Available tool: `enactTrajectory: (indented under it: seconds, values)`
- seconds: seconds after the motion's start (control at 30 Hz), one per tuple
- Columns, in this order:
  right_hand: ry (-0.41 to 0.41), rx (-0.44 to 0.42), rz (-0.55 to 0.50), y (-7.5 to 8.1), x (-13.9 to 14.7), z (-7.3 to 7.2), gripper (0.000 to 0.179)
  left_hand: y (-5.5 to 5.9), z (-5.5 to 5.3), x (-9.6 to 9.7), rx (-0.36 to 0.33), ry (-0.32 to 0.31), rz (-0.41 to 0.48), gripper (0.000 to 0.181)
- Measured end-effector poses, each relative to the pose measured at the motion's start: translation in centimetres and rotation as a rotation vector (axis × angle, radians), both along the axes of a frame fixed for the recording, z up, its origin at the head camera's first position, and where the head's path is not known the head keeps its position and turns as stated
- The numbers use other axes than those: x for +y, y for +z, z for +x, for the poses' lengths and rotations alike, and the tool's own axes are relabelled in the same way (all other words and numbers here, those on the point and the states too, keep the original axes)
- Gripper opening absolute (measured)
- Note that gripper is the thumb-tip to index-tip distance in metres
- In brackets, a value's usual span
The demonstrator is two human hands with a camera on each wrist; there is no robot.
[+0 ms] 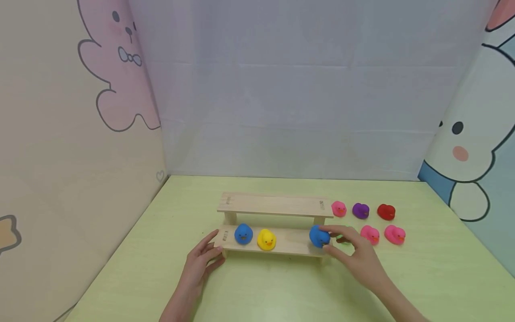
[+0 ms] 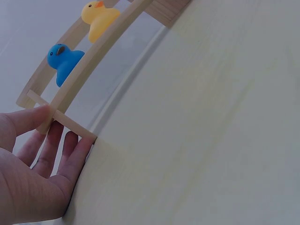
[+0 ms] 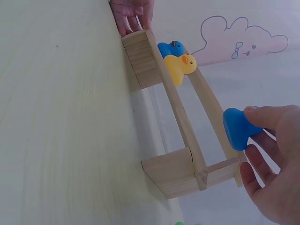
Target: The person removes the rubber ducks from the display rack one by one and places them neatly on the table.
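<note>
A two-step wooden rack (image 1: 295,240) stands on the table. A blue rubber duck (image 1: 243,234) and, to its right, a yellow rubber duck (image 1: 267,240) sit on its lower step. My left hand (image 1: 198,261) grips that step's left end; in the left wrist view the thumb and fingers (image 2: 51,145) lie round its edge. Above the right end of the same step, my right hand (image 1: 358,257) pinches a second blue rubber duck (image 1: 319,236) between thumb and fingers. In the right wrist view, the held duck (image 3: 238,127) is tilted and apart from the step.
Right of the rack sit several more ducks: pink ones (image 1: 395,235), a purple one (image 1: 360,210) and a red one (image 1: 386,212). A green thing (image 1: 343,239) is mostly hidden behind my right hand. The upper step (image 1: 277,204) rises behind the lower one. A pale curtain (image 1: 297,98) hangs behind.
</note>
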State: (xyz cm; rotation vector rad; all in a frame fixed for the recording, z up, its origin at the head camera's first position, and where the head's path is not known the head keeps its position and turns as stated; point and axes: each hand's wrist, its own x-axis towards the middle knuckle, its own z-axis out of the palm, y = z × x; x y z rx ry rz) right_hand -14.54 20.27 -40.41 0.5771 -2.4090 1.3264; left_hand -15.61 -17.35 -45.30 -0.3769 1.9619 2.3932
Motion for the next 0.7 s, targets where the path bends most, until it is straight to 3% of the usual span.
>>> enactTrajectory:
  seconds: [0.7]
  values:
    - [-0.169, 0.040, 0.162, -0.4, 4.0, 0.9, 0.047, 0.0, 0.2, 0.0, 0.005, 0.010, 0.021, 0.056]
